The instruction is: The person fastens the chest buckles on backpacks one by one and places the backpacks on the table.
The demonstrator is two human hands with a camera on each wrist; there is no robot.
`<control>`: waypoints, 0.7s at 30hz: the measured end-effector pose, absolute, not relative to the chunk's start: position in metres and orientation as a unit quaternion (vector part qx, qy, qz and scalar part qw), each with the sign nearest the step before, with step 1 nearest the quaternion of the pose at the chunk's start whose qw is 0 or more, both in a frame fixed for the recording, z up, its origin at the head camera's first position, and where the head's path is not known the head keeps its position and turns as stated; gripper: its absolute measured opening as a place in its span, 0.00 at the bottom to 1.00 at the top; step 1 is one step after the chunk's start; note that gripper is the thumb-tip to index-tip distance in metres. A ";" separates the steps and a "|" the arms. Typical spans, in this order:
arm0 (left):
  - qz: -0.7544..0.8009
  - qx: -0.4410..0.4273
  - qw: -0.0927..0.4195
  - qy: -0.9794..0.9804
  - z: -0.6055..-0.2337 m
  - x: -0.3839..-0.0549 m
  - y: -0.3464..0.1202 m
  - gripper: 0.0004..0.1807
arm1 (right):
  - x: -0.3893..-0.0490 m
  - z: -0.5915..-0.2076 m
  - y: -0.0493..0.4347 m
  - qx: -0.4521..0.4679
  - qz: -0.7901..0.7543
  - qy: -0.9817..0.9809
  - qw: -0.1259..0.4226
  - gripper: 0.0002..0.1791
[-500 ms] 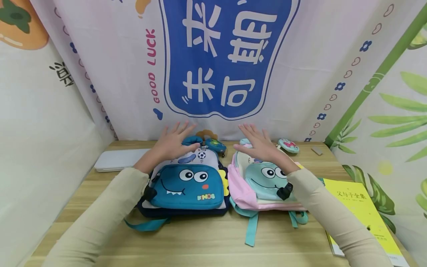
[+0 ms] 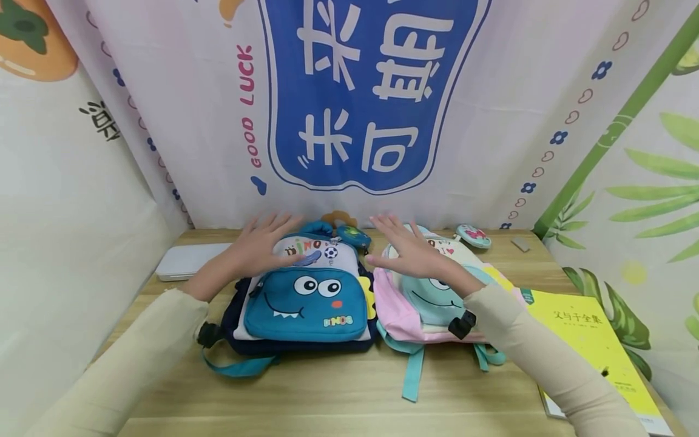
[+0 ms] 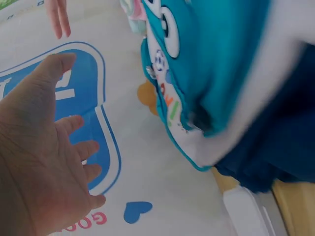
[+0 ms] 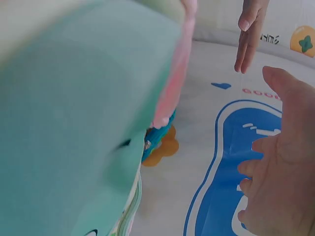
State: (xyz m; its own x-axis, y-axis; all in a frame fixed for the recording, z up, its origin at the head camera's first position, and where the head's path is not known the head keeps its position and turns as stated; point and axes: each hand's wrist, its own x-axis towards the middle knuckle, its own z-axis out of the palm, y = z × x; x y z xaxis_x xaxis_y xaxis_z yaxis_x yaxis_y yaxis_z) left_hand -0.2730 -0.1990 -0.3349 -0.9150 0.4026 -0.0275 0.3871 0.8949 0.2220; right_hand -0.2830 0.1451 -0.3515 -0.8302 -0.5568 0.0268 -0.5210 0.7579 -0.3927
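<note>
My left hand (image 2: 258, 247) hovers with spread fingers over the upper left of a blue backpack (image 2: 306, 303) with a dinosaur face. Above the top of a pink and mint backpack (image 2: 431, 297), my right hand (image 2: 409, 250) is also held out, fingers extended, and covers part of its printed front. Neither hand holds anything. In the left wrist view the blue backpack's side and front pocket (image 3: 211, 59) stand beside the palm. The mint pocket (image 4: 74, 123) fills the left of the right wrist view.
A yellow book (image 2: 579, 328) lies at the right of the wooden table (image 2: 327, 394), and a small grey block (image 2: 520, 244) sits behind it. A white flat case (image 2: 191, 258) is at the back left. Small round pouches (image 2: 474, 237) hang at the backpacks' tops. A printed curtain (image 2: 218, 152) closes the back.
Both hands have shifted to the left and a little lower, the left one farther. More of the lettering on each backpack shows now. The backpacks lie as before.
</note>
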 end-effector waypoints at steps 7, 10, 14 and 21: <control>0.118 0.210 0.054 0.969 -0.346 -0.259 -0.215 0.55 | -0.268 -0.359 0.136 -0.312 -0.185 0.930 0.063 0.52; 0.133 0.212 0.065 0.966 -0.349 -0.255 -0.220 0.58 | -0.261 -0.362 0.133 -0.319 -0.177 0.928 0.073 0.54; 0.156 0.215 0.086 0.960 -0.353 -0.250 -0.226 0.62 | -0.255 -0.366 0.130 -0.326 -0.173 0.926 0.087 0.55; 0.162 0.231 0.110 0.953 -0.364 -0.243 -0.233 0.66 | -0.250 -0.378 0.128 -0.338 -0.157 0.922 0.107 0.56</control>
State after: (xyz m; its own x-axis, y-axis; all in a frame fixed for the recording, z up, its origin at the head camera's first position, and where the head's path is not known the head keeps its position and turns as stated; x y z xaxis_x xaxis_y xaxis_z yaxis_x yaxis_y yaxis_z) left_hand -0.2429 -0.2328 -0.3638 -0.8691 0.4756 -0.1360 0.4041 0.8413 0.3591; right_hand -0.2500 0.1280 -0.3783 -0.7494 -0.6559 -0.0905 -0.5888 0.7227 -0.3619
